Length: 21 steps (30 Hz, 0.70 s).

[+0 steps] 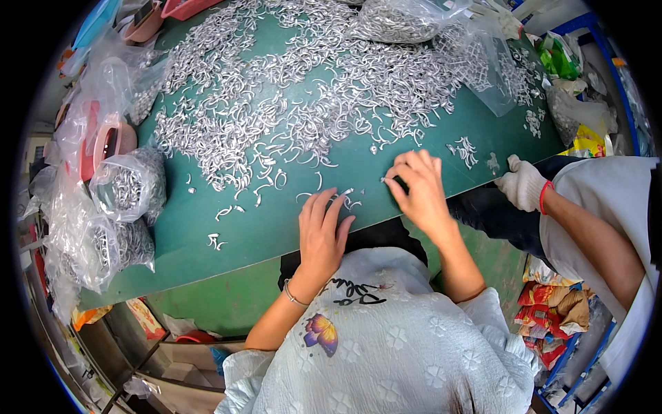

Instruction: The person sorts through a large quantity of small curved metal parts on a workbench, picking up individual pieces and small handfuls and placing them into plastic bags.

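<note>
A wide heap of small curved silvery metal pieces point(400, 83) covers much of the green table point(186, 259). My left hand point(321, 231) lies palm down near the table's front edge. Its fingers are stretched out over a few loose curved pieces point(353, 203), some partly hidden beneath them. To the right, my right hand point(420, 190) has thumb and forefinger brought together at a tiny silvery metal piece point(383, 180); its exact shape is too small to tell. A single small piece point(374, 148) lies just beyond that hand.
Clear plastic bags of metal pieces point(127, 183) line the table's left edge, beside a pink container point(114, 141). Another filled bag point(396, 21) sits at the far side. At right, a co-worker's gloved hand point(522, 183) rests by the table edge, near a small cluster of pieces point(466, 152).
</note>
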Motion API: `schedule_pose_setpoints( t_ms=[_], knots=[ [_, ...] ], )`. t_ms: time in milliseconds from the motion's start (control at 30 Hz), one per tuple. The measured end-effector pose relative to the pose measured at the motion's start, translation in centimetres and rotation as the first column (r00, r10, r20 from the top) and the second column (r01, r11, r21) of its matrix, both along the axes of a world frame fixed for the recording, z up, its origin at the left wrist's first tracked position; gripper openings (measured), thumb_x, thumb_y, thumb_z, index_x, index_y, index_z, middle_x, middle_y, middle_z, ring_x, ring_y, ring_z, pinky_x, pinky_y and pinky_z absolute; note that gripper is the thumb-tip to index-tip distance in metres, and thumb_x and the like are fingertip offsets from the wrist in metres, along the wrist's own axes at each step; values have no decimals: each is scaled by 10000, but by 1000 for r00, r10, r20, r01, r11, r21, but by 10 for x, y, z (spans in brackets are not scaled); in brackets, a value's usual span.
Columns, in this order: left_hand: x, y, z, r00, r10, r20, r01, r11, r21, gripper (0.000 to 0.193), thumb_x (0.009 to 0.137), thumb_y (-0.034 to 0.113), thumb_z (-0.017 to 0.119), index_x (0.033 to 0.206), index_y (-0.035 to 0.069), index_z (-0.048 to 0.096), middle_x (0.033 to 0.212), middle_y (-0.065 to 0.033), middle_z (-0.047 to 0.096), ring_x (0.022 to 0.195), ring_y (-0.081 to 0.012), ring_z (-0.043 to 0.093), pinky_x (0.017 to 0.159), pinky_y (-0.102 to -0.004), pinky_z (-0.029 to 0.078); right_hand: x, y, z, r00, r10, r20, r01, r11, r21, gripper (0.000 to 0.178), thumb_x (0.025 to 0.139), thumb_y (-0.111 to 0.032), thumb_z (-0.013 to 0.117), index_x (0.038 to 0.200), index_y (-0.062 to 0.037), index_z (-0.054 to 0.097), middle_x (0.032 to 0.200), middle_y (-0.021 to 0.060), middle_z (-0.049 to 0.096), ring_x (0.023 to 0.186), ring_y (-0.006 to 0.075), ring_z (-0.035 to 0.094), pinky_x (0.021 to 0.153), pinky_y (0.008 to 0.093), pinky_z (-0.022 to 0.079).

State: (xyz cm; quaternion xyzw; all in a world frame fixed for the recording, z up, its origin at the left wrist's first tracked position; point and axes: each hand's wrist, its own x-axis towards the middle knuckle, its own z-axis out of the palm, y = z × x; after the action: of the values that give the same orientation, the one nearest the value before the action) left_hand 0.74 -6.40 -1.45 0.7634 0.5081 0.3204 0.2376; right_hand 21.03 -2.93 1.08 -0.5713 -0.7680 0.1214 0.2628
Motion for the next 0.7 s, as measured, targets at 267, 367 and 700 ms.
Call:
schedule_pose_setpoints(
  t_ms=[267, 367, 700],
  knots=[
    [13, 9, 5, 997, -78, -19, 79, 996, 47, 459, 771, 88, 719, 1200, 38, 564, 1275, -121, 520, 1174, -346, 469, 997, -449, 353, -6, 8, -3, 994, 39, -99, -34, 998, 48, 101, 745, -62, 683, 826, -77, 624, 884, 63, 599, 877, 267, 527, 766, 380, 369],
    [15, 12, 1, 989, -131, -72, 136, 989, 59, 416, 773, 67, 704, 1168, 33, 577, 1253, -118, 529, 1167, -340, 476, 990, -448, 356, 25, 34, 6, 975, -220, -41, 224, 968, 118, 117, 767, -61, 679, 868, -63, 619, 901, 70, 622, 885, 284, 533, 774, 380, 374],
    [14, 12, -7, 990, -131, 46, 129, 990, 48, 220, 789, -18, 650, 1008, 1, 633, 1165, -133, 566, 1125, -348, 515, 965, -481, 400, 41, 53, -13, 980, -48, 191, 33, 996, 80, 138, 780, -38, 646, 911, -42, 604, 898, 82, 572, 888, 275, 509, 775, 389, 381]
  ],
)
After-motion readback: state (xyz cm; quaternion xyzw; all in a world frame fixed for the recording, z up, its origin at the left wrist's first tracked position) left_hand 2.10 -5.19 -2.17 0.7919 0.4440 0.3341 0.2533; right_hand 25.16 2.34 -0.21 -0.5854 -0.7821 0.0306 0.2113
